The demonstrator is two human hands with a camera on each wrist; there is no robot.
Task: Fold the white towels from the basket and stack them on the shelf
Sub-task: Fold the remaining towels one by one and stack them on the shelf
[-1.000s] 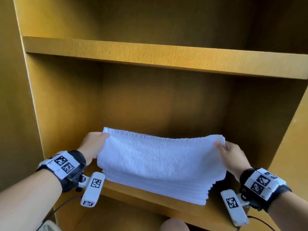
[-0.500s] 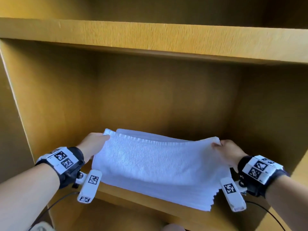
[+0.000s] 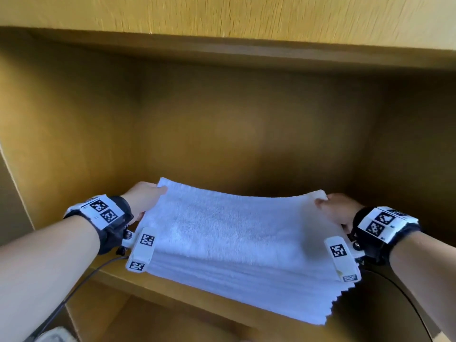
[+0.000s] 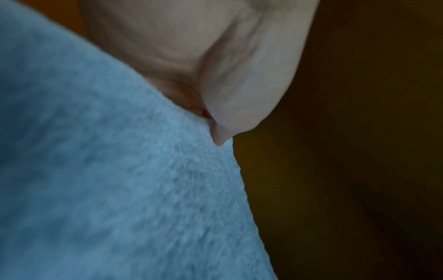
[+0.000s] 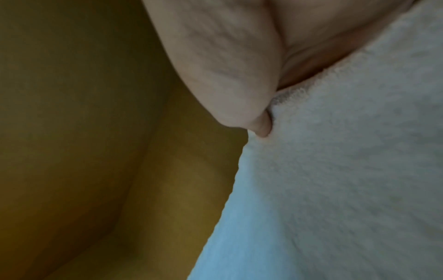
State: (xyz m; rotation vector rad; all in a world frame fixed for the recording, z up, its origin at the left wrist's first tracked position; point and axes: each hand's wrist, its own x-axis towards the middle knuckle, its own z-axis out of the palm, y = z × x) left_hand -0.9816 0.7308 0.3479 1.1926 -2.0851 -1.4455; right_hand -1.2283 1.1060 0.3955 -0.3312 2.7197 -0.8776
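Observation:
A folded white towel (image 3: 234, 225) is stretched between my two hands just above a stack of folded white towels (image 3: 259, 292) on the wooden shelf board (image 3: 138, 282). My left hand (image 3: 145, 198) pinches the towel's far left corner, thumb on top. My right hand (image 3: 338, 209) pinches the far right corner. The left wrist view shows a thumb (image 4: 242, 91) pressed on the towel (image 4: 120, 180). A thumb (image 5: 230, 75) likewise presses the towel (image 5: 335, 180) in the right wrist view. Fingers under the cloth are hidden.
The shelf bay has a wooden back wall (image 3: 234, 124), a left side wall (image 3: 61, 119) and a right side wall (image 3: 419, 144). The upper shelf board (image 3: 222, 18) hangs close overhead. A dark cable (image 3: 74, 287) trails below my left wrist.
Both hands carried the towel forward and down into the shelf bay, over the stack. The view came closer to the shelf, and the upper board now fills the top.

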